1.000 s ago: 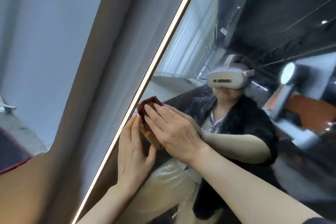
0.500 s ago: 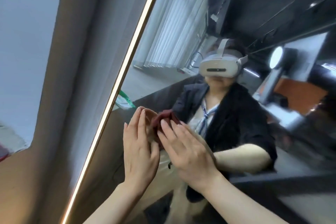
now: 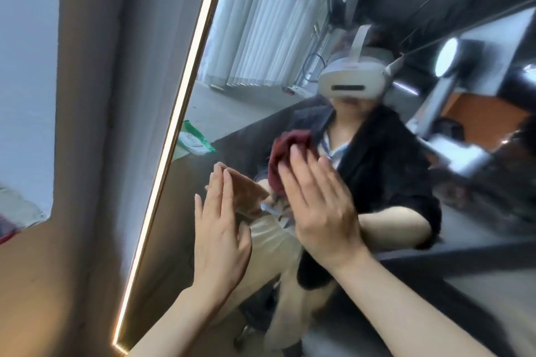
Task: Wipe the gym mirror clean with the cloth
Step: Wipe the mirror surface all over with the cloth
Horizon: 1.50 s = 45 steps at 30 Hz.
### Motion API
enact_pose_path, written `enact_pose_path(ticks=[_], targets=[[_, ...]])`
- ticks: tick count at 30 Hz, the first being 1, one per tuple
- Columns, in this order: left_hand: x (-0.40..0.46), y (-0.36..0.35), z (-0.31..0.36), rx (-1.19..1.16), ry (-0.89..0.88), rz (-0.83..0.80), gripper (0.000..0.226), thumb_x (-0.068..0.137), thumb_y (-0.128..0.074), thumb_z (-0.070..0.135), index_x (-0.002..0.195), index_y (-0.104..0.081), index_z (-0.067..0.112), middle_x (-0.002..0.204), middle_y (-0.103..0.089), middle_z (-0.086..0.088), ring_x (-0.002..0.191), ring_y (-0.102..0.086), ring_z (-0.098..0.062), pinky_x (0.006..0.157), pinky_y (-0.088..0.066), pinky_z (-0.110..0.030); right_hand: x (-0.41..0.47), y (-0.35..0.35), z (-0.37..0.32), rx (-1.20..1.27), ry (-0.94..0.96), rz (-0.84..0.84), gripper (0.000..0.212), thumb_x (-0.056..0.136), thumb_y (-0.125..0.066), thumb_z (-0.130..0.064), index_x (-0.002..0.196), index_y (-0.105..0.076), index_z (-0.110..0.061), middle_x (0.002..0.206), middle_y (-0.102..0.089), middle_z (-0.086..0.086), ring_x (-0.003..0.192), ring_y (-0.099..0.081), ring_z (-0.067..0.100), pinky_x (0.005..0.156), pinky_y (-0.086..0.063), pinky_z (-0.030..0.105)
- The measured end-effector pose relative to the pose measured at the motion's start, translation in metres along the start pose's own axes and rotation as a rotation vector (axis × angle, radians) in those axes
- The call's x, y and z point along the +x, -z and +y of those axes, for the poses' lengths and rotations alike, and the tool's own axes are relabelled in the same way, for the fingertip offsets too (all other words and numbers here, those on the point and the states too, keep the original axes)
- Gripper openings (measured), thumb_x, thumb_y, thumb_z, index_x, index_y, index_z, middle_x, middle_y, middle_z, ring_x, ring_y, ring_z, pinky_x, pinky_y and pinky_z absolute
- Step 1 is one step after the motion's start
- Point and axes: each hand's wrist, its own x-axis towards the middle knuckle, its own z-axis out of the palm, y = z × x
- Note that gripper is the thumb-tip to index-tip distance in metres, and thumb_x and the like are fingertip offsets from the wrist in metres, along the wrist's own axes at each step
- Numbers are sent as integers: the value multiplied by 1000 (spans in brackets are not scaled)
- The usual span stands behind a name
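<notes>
The large gym mirror (image 3: 261,81) fills the right of the view, edged on its left by a lit strip. My right hand (image 3: 319,206) presses a dark red cloth (image 3: 284,153) flat against the glass with straight fingers; the cloth shows above my fingertips. My left hand (image 3: 222,229) lies flat on the mirror with straight fingers, just left of the cloth and apart from it. The reflection shows a person with a white headset behind both hands.
The lit strip (image 3: 179,113) runs diagonally from the top down to the bottom left. Left of it is a beige wall panel (image 3: 87,153). A green packet (image 3: 194,139) shows reflected near the mirror's edge.
My right hand has slid the cloth to the right, away from the lit strip, and has pulled apart from my left hand. The view has shifted right too.
</notes>
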Motion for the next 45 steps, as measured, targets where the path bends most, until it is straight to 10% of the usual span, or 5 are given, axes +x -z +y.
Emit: enact_pose_path(ticks=[5,12,30,36,45], targets=[[-19,6,-3,3,6,-40,93,83,-66,-6,159,-18,18,167,-5,8,150,-12,-9,122,-4,-45,-58,12,-22,137,151,-324,42,103,-34,-5,134,-63,-6,146,-53,16,131,-55,31,114,-39,43],[-27,0,-4,-38,28,-86,87,87,-57,-1,159,-14,21,167,-1,14,152,-8,-7,124,2,-35,27,10,28,-7,-298,179,38,99,-49,9,134,-60,1,145,-48,23,131,-52,40,119,-32,49],[-46,6,-20,-32,137,-104,93,90,-55,-7,153,-2,36,163,4,20,148,-25,-19,108,-41,-61,-34,-23,-49,124,-41,-3,35,100,-55,2,134,-61,-5,142,-55,20,129,-57,34,121,-28,45],[-41,12,-23,7,129,-174,85,91,-50,-9,156,-4,21,165,0,2,149,-15,-16,125,-9,-49,-89,-14,-70,235,220,-277,36,98,-56,2,133,-63,-3,143,-56,17,131,-56,29,117,-37,42],[-40,19,-28,33,141,-244,86,93,-51,-6,155,-2,26,162,8,9,152,-13,-18,125,0,-46,-18,-22,-42,64,-148,112,35,100,-52,3,132,-64,-2,142,-53,22,131,-54,37,115,-37,52]])
